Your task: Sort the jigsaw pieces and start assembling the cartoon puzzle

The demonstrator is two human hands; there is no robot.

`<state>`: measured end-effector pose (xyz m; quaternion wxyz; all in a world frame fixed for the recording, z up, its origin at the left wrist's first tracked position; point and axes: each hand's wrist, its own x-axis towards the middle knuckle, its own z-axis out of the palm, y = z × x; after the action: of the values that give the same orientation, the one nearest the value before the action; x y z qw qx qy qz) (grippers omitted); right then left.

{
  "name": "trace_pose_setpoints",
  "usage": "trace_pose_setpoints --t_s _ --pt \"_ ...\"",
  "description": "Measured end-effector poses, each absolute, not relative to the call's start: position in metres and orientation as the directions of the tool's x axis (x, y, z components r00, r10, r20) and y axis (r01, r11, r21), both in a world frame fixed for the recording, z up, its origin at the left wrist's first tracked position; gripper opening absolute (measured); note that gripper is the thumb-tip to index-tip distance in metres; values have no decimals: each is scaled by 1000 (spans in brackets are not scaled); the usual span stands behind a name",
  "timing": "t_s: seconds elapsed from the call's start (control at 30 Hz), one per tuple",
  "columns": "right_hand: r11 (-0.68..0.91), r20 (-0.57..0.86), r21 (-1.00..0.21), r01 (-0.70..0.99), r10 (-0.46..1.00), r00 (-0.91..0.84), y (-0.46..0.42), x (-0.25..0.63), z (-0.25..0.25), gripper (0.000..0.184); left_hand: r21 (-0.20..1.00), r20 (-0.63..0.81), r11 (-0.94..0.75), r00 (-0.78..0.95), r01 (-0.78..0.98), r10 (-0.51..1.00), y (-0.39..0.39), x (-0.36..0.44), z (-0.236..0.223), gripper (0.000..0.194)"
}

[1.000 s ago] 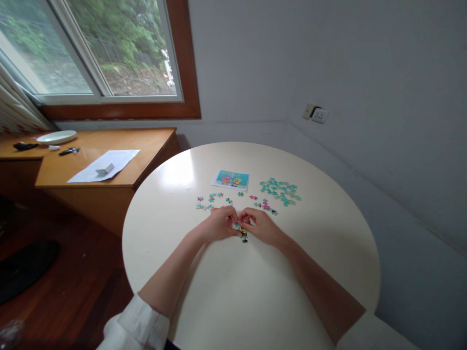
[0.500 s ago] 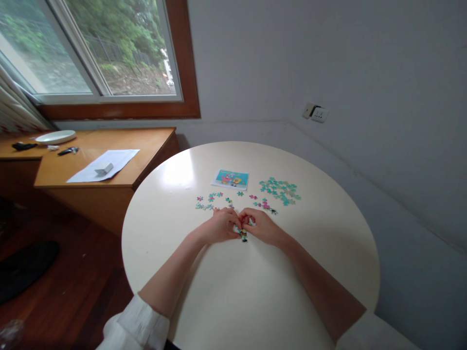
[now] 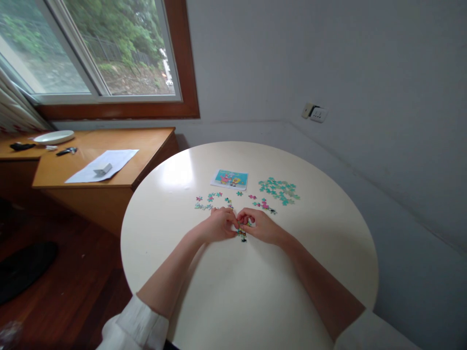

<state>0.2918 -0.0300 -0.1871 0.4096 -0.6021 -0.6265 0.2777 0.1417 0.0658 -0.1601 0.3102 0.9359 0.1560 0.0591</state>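
Both hands meet near the middle of the round white table (image 3: 233,291). Between them lie joined jigsaw puzzle pieces (image 3: 243,236), yellow, green and black, partly covered by fingers. My left hand (image 3: 219,226) is closed at the left edge of these pieces, thumb and fingertips on them. My right hand (image 3: 260,225) pinches at their upper part, its fingers curled. Just beyond the hands are loose pink and multicoloured pieces (image 3: 265,204) on the right and pale ones (image 3: 203,206) on the left. A picture card (image 3: 230,179) with cartoon figures lies farther back.
A heap of turquoise puzzle pieces (image 3: 280,190) spreads at the right back of the table. To the left stands a wooden desk (image 3: 153,146) with paper (image 3: 115,160), a small white box (image 3: 102,169) and a white plate (image 3: 54,137). A wall socket (image 3: 318,114) is at right.
My fingers have shifted slightly on the joined pieces, and more of their upper part shows beside my right hand. The whole view has moved very slightly. The loose pieces stay put.
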Motion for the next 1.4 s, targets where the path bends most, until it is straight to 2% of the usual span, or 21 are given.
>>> trace_pose_setpoints --t_s 0.7,1.1,1.3,1.4 --pt "107 174 -852 513 981 83 -30 292 -191 6 576 64 -791 953 208 297 69 141 -166 12" --pt "101 174 -839 534 981 87 -29 292 -192 6 579 32 -782 952 230 304 68 142 -162 6" --pt "102 175 -856 506 980 98 -28 292 -192 6 570 32 -787 950 237 310 66 142 -160 7" --pt "92 170 -891 445 975 139 -27 293 -191 6 604 54 -769 951 211 303 67 143 -163 7"
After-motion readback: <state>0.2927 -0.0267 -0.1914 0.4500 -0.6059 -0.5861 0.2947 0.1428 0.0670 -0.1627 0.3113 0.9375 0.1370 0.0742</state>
